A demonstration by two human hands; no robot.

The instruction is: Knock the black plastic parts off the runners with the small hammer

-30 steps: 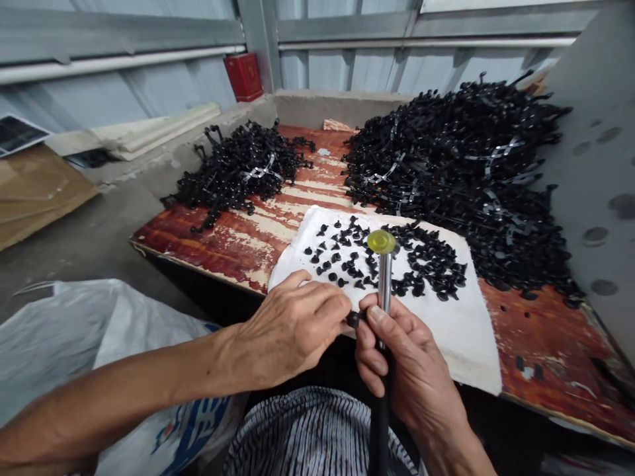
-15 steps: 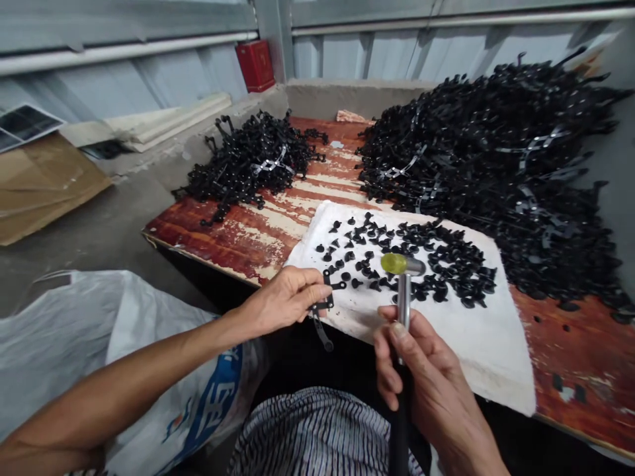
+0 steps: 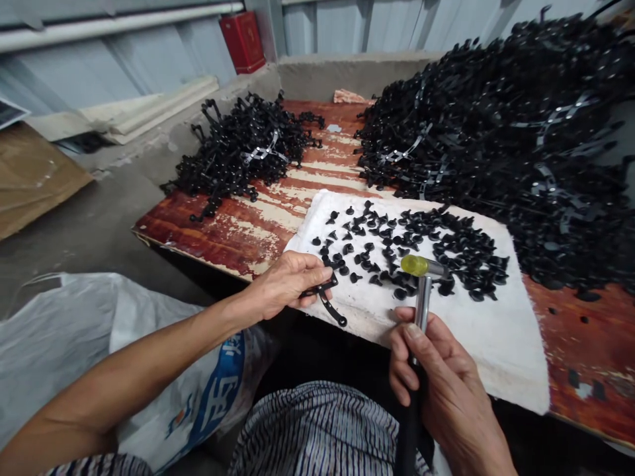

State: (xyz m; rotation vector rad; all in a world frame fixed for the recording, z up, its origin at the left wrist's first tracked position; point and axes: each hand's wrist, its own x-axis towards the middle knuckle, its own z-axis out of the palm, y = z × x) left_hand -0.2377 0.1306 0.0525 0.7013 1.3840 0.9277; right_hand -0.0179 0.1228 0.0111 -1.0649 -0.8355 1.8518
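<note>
My left hand [image 3: 292,279] pinches a black jointed linkage [image 3: 331,305] between thumb and fingers at the near left edge of a white cloth [image 3: 362,317]. One arm of the linkage, with a small hole at its end, sticks out to the lower right. My right hand [image 3: 436,370] is closed around a hammer [image 3: 423,294], which has a metal shaft, a dark handle and a yellow-green face. The hammer stands upright with its head above the cloth. Many small black disc-headed pieces [image 3: 411,235] lie scattered on the cloth beyond both hands.
A large heap of black linkages [image 3: 496,132] covers the back right of the worn red board [image 3: 208,241]; a smaller heap [image 3: 233,155] lies at its left. A white printed sack [image 3: 163,330] stands lower left. A red box [image 3: 242,41] sits at the back ledge.
In my left hand the linkage has turned, its free arm now pointing further right. My right hand and the hammer appear further right; the whole view has also shifted slightly.
</note>
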